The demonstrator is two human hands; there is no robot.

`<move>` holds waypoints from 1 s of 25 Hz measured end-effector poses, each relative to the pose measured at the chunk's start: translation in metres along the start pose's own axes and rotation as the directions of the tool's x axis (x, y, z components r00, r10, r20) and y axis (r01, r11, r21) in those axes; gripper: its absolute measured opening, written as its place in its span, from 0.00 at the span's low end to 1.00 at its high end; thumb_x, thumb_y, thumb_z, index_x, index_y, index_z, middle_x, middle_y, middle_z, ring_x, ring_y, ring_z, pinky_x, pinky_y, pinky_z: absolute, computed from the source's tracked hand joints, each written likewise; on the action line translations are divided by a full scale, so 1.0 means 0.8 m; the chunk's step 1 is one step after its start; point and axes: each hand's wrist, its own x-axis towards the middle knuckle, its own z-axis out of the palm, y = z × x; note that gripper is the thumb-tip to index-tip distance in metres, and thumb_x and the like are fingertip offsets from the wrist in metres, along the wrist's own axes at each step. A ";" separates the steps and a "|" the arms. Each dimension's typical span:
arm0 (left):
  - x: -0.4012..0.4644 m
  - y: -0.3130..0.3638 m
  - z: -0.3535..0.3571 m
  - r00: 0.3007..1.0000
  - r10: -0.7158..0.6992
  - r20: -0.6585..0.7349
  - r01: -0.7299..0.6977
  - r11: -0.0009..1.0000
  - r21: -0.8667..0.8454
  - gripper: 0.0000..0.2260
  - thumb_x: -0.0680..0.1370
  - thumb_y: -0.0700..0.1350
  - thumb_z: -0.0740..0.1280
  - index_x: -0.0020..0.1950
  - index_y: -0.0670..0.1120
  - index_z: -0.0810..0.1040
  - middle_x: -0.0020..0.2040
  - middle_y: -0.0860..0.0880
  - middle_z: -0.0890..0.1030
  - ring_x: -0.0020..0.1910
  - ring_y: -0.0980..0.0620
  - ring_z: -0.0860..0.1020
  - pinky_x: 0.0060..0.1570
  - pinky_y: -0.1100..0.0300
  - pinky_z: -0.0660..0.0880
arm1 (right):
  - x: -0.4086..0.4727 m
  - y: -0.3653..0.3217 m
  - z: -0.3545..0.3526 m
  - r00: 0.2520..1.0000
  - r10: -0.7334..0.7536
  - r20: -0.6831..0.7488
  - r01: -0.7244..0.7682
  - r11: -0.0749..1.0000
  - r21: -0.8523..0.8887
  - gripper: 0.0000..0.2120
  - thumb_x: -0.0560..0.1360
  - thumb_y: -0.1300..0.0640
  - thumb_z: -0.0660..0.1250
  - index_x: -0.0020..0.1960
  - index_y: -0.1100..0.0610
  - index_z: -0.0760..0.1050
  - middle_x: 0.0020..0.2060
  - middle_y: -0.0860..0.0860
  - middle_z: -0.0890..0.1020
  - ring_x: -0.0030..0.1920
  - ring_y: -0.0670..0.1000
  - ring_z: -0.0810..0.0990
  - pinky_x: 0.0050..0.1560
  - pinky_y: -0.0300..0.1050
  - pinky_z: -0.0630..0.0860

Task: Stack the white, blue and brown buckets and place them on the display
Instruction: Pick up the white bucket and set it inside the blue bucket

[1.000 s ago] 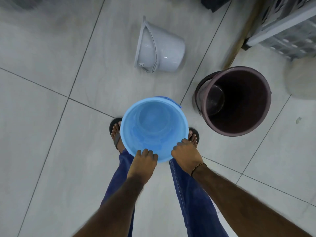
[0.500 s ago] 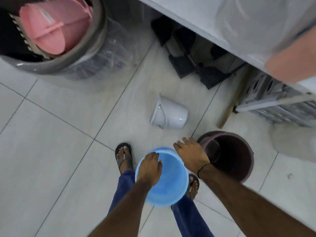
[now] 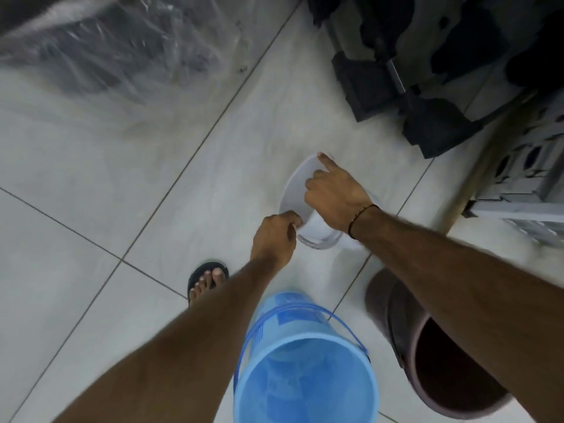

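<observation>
The white bucket (image 3: 294, 193) lies on its side on the tiled floor, mouth facing left. My left hand (image 3: 274, 236) is closed on its rim at the near side. My right hand (image 3: 334, 192) grips the rim from above, index finger stretched along the far edge. The blue bucket (image 3: 302, 364) stands upright on the floor at the bottom centre, free of both hands, its handle hanging down. The brown bucket (image 3: 439, 374) stands upright to its right, partly hidden by my right forearm.
A large bin wrapped in clear plastic (image 3: 106, 53) fills the upper left. Dark objects (image 3: 406, 83) lie under a shelf at the upper right, beside grey crates (image 3: 531, 184) and a wooden stick (image 3: 476, 175). My sandalled left foot (image 3: 207, 280) stands left of the blue bucket.
Both hands left the blue bucket, now standing on the floor, and reached forward onto the white bucket's rim. The view tilted and closed in on the white bucket.
</observation>
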 end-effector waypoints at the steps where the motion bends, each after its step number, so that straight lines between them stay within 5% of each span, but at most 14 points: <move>1: -0.007 0.010 -0.013 0.999 0.041 -0.009 -0.041 0.999 0.020 0.14 0.74 0.35 0.60 0.52 0.46 0.82 0.50 0.43 0.86 0.48 0.40 0.83 0.47 0.49 0.81 | -0.008 0.006 -0.008 1.000 0.008 -0.013 -0.008 1.000 0.020 0.09 0.74 0.61 0.64 0.51 0.53 0.81 0.48 0.53 0.83 0.51 0.56 0.79 0.75 0.61 0.52; 4: -0.030 0.034 -0.046 0.969 0.247 0.006 -0.245 0.960 0.137 0.14 0.73 0.35 0.62 0.54 0.44 0.81 0.49 0.43 0.85 0.45 0.39 0.83 0.46 0.48 0.81 | -0.043 0.014 -0.024 0.996 0.082 -0.038 -0.076 0.988 0.135 0.06 0.71 0.62 0.70 0.44 0.53 0.82 0.40 0.51 0.84 0.43 0.55 0.81 0.75 0.59 0.56; 8: -0.042 0.022 -0.078 0.868 0.463 0.180 -0.493 0.760 0.423 0.15 0.71 0.37 0.70 0.58 0.44 0.83 0.49 0.45 0.86 0.45 0.43 0.83 0.54 0.50 0.80 | -0.072 -0.016 -0.024 0.983 0.174 -0.059 -0.154 0.954 0.256 0.08 0.63 0.63 0.75 0.40 0.54 0.83 0.37 0.53 0.83 0.39 0.57 0.82 0.69 0.60 0.67; 16: -0.056 -0.038 -0.014 0.741 0.573 0.351 -0.655 0.499 0.568 0.10 0.72 0.40 0.72 0.53 0.44 0.83 0.49 0.45 0.85 0.48 0.45 0.82 0.62 0.48 0.76 | -0.090 -0.096 0.071 0.964 0.264 0.040 -0.260 0.890 0.374 0.12 0.63 0.61 0.76 0.46 0.56 0.82 0.41 0.55 0.84 0.46 0.58 0.81 0.64 0.57 0.72; 19: -0.062 -0.056 0.003 0.707 0.585 0.398 -0.680 0.408 0.608 0.14 0.70 0.40 0.76 0.55 0.44 0.84 0.51 0.44 0.86 0.51 0.45 0.83 0.65 0.49 0.75 | -0.107 -0.113 0.095 0.967 0.215 0.137 -0.252 0.883 0.397 0.09 0.71 0.63 0.68 0.50 0.56 0.81 0.45 0.55 0.84 0.48 0.58 0.81 0.61 0.53 0.74; 22: -0.061 -0.053 -0.002 0.667 0.582 0.465 -0.705 0.292 0.646 0.15 0.66 0.38 0.77 0.52 0.46 0.84 0.46 0.46 0.87 0.46 0.46 0.84 0.61 0.52 0.77 | -0.125 -0.111 0.090 0.964 0.203 0.173 -0.260 0.866 0.427 0.10 0.75 0.67 0.61 0.51 0.58 0.78 0.48 0.55 0.82 0.47 0.58 0.81 0.47 0.49 0.76; 25: -0.080 -0.021 -0.031 0.662 0.566 0.492 -0.709 0.259 0.655 0.14 0.66 0.38 0.76 0.51 0.47 0.84 0.44 0.47 0.87 0.42 0.46 0.83 0.55 0.54 0.78 | -0.158 -0.095 0.047 0.966 0.218 0.137 -0.257 0.846 0.468 0.11 0.74 0.69 0.60 0.52 0.58 0.77 0.50 0.57 0.81 0.49 0.60 0.81 0.45 0.49 0.75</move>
